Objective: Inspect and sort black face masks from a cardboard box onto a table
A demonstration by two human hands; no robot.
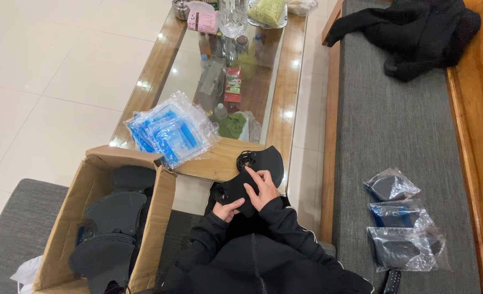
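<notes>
Both hands on a black face mask (255, 173) held over the lap at the table (219, 160) edge: left hand (228, 208) pinching its lower corner, right hand (263, 188) pressed flat on the front, seemingly folding it flat; bagging it would call for a clear bag (172, 128) from the nearby stack
</notes>
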